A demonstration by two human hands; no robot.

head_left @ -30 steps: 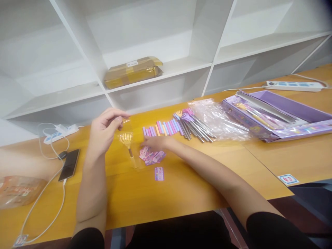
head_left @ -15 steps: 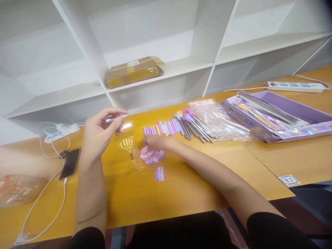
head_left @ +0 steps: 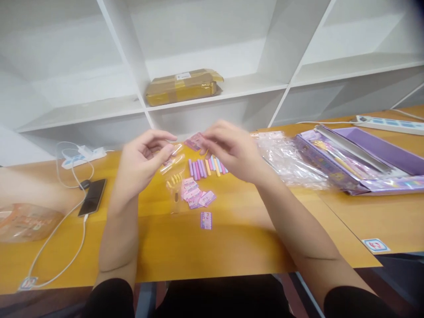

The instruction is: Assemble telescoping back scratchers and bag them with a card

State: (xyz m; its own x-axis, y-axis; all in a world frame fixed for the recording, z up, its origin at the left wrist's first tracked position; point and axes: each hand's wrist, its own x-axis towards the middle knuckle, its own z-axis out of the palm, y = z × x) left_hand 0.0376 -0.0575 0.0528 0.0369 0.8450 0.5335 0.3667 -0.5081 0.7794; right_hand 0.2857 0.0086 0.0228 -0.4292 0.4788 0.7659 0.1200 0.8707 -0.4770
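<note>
My left hand is closed on a clear plastic bag, raised above the table. Close to it, my right hand pinches a small pink printed card between thumb and fingers. Below the left hand lies a yellow hand-shaped piece in a clear wrapper. A loose pile of pink and purple cards sits beside it, with a single card nearer to me. Behind the pile, a row of purple, pink, yellow and blue sticks is partly covered by my right hand.
Clear plastic bags lie right of my hand, beside an open purple box with wrapped items. At left are a phone on a white cable, a power strip and an orange-printed bag. A taped parcel rests on the shelf.
My right hand has lifted a card from the pile and brought it up toward the plastic bag in my left hand. It now hides the metal rods with hand-shaped ends.
</note>
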